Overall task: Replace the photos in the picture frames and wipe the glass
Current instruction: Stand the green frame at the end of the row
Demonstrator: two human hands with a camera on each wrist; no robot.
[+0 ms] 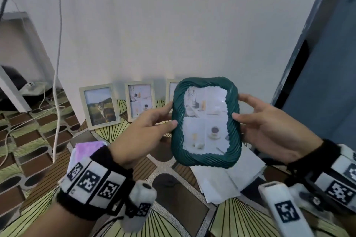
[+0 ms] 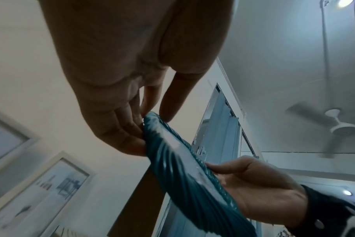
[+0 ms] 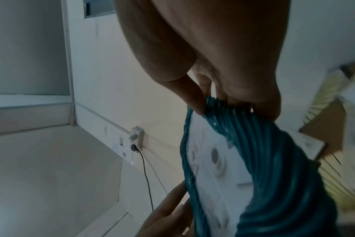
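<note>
No legible text, brand, number or sign is found in any view. Black-and-white square coded markers (image 1: 89,181) are seen on the white blocks strapped to the black band at the left wrist, and more such markers (image 1: 338,191) on the blocks at the right wrist; these are patterns only, no characters can be read. The white collage photo (image 1: 205,119) inside the dark green ribbed picture frame (image 1: 234,102), held between both hands, carries no readable lettering. The pale wooden-framed cat photo (image 1: 100,107) beyond the left hand bears no caption. White paper stickers (image 3: 121,145) beside the wall socket are too blurred to read.
</note>
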